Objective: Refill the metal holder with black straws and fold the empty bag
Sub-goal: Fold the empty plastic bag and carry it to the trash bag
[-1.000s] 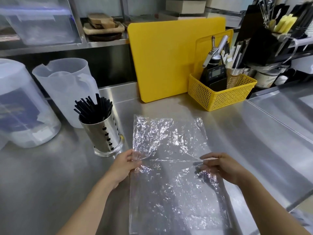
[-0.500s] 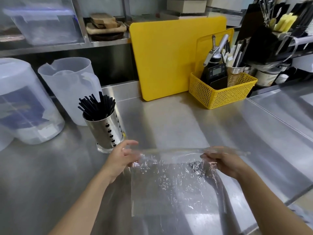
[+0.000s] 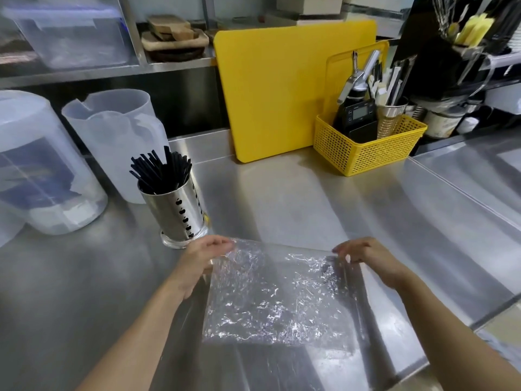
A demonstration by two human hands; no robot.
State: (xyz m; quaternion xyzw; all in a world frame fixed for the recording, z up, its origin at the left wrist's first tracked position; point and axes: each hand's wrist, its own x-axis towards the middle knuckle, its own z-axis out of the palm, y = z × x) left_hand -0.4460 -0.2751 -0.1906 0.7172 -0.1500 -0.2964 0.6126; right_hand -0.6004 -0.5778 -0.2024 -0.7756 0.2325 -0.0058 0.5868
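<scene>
The clear, crinkled plastic bag [image 3: 279,294] lies folded in half on the steel counter [image 3: 310,198], its fold along the far edge. My left hand [image 3: 203,258] pinches the bag's far left corner. My right hand [image 3: 366,258] grips the far right corner. The perforated metal holder [image 3: 177,213] stands just left of my left hand, filled with black straws [image 3: 160,170] that stick out of its top.
Two translucent plastic jugs [image 3: 118,136] stand at the left behind the holder. A yellow cutting board [image 3: 282,86] leans against the back, beside a yellow basket [image 3: 366,148] of tools. The counter's front edge [image 3: 423,359] runs close on my right.
The bag's far half has been folded toward me over the near half, so it now lies half as long. Both hands stayed at the fold's ends.
</scene>
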